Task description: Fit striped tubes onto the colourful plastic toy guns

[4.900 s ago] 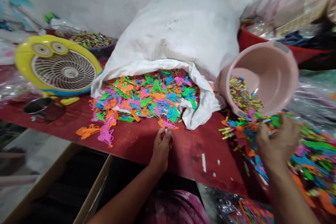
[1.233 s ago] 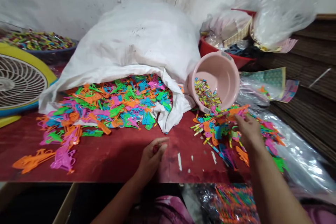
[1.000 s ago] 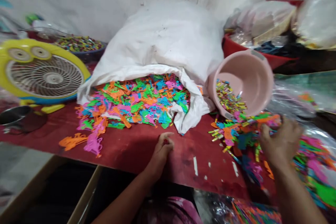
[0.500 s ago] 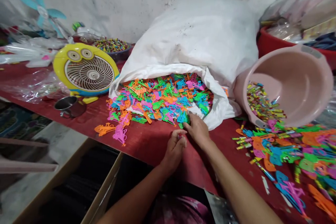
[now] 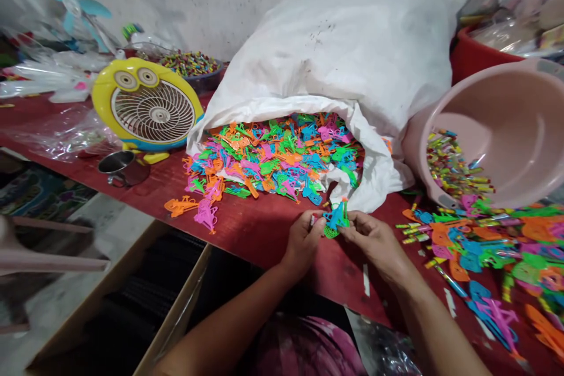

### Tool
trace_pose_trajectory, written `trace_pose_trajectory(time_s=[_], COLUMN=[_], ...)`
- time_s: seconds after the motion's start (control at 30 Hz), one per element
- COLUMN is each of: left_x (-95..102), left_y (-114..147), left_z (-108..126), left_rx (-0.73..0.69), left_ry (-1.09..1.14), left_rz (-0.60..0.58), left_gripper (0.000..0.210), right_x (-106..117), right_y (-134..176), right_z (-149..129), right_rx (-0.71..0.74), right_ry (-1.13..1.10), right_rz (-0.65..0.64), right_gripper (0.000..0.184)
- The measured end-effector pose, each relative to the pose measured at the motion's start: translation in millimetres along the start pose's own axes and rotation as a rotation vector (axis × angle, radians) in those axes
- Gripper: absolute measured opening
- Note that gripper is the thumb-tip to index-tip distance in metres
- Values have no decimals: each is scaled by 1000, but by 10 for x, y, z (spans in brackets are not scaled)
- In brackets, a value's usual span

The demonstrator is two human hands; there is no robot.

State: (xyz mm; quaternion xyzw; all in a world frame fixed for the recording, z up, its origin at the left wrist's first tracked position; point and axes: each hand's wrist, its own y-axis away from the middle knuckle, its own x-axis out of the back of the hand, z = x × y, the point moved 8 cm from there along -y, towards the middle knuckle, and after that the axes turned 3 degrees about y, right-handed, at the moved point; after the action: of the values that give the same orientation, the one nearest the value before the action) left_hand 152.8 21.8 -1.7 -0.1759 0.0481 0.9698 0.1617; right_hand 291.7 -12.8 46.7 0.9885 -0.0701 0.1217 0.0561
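Note:
My right hand (image 5: 374, 241) pinches flat, openwork plastic toy pieces (image 5: 337, 217), blue and green, just above the table's front part. My left hand (image 5: 304, 244) is closed beside them, its fingertips close to the pieces. Between its thumb and fingers shows the end of a small red piece (image 5: 314, 219), perhaps a short tube; most of it is hidden. Beyond both hands, a large white sack (image 5: 343, 41) lies on its side. From its mouth spills a heap of plastic toy pieces (image 5: 273, 158) in orange, pink, green and blue.
A pink tub (image 5: 497, 111) lies tipped at right, with small wrapped tubes (image 5: 458, 170) inside. Toy pieces joined with tubes (image 5: 493, 247) spread before it. At left stand a yellow fan (image 5: 154, 108) and a metal cup (image 5: 123, 168). An open cardboard box (image 5: 176, 311) sits below the table edge.
My right hand has drawn back from the heap, bringing blue and green pieces toward my left hand. My left hand stays closed on the small red piece. The view has shifted slightly.

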Motion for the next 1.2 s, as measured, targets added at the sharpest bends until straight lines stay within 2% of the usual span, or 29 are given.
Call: trace_pose_trajectory(time_s=[0.13, 0.27, 0.43, 0.6, 0.67, 0.77, 0.93, 1.0, 1.1, 1.2], left_x=[-128, -283, -420, -535, -586, -633, -431, -392, -407, -416], left_y=[-8, 35, 104, 168, 192, 212, 150, 134, 115, 97], left_z=[-2, -28, -98, -141, -129, -84, -67, -45, -27, -69], left_rx=[35, 141, 265, 356, 371, 344, 214, 149, 86, 99], left_ry=[-52, 81, 215, 311, 353, 379, 154, 74, 50, 58], left_rz=[-37, -163, -293, -392, -418, -433, -230, -216, -244, -239], left_gripper=[23, 30, 37, 43, 38, 37, 27, 28, 30, 30], right_x=[47, 101, 192, 7, -57, -58, 196, 278, 278, 255], right_y=[177, 263, 305, 368, 392, 403, 436, 471, 512, 546], right_z=[95, 227, 278, 271, 268, 253, 234, 239, 265, 259], right_rx=[-51, -101, -59, -52, -45, -21, 1, -7, -25, -9], right_ry=[-104, -235, -397, -437, -418, -395, -319, -260, -200, -124], right_rz=[45, 6, 45, -108, -126, -46, 260, 346, 369, 401], right_gripper=[31, 31, 34, 48, 46, 40, 27, 24, 24, 25])
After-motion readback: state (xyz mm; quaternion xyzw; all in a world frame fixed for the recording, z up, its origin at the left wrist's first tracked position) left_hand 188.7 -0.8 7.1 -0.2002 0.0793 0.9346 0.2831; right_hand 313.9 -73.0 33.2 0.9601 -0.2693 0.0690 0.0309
